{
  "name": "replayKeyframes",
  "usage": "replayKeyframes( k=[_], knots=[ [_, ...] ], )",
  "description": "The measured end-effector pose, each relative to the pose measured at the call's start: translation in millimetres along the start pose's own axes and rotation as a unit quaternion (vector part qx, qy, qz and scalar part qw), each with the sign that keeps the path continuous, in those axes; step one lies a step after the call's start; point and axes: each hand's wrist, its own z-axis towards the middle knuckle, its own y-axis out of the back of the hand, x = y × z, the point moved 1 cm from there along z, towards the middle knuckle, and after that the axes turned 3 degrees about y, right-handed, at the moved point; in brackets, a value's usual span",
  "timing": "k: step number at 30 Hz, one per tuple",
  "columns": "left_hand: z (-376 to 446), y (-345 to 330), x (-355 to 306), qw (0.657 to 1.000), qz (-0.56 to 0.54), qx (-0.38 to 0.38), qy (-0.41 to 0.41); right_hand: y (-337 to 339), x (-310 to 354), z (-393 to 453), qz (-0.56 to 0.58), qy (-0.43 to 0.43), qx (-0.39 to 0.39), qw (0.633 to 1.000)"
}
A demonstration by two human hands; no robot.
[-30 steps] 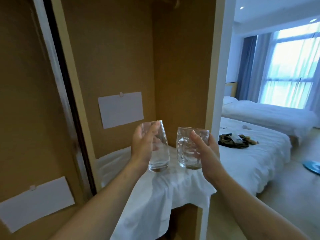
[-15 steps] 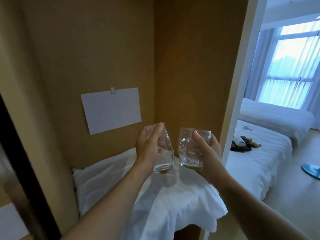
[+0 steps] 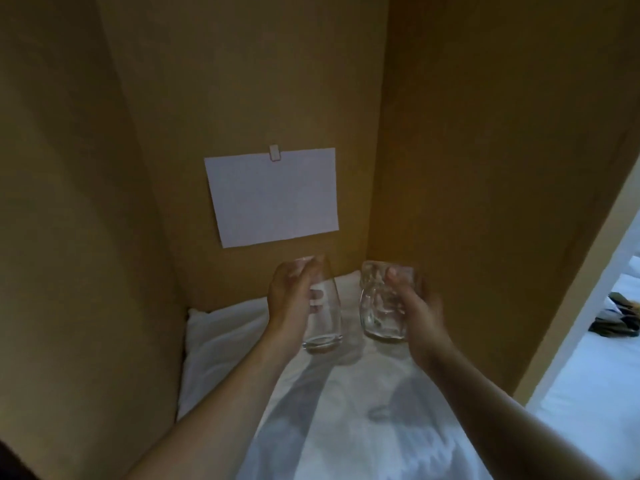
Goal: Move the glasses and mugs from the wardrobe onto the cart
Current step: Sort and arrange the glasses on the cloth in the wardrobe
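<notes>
Near: white cloth (image 3: 346, 427) on the wardrobe (image 3: 467, 168) shelf. Above it, L hand (image 3: 289, 299) is wrapped round a clear glass (image 3: 323, 317), R hand (image 3: 414, 306) wrapped round a glass mug (image 3: 377, 299). Both look lifted, w/ shadows under. Behind: paper (image 3: 273, 197) on back wall. No cart in view, so carrying's prob. all left.

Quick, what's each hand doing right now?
Left hand: closed around the glass.
Right hand: closed around the mug.
</notes>
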Motion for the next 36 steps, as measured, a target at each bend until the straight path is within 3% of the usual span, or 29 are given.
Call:
replayKeyframes(
  k=[6,17,28,36],
  knots=[
    [21.1,28.2,33.7,0.995,0.001,-0.093,0.045,-15.5,-46.0,28.6,0.0,-0.041,0.06,0.997],
    [4.8,89.8,89.6,0.968,0.098,-0.231,0.024,-44.2,-143.7,45.7,-0.004,-0.149,0.129,0.98],
    [-21.7,102.5,123.2,0.963,0.147,-0.224,-0.005,-38.3,-195.1,36.0,-0.084,-0.054,0.207,0.973],
    [-39.6,100.6,146.4,0.948,0.214,-0.236,-0.001,-19.0,-219.4,24.1,-0.127,-0.081,0.245,0.958]
  ],
)
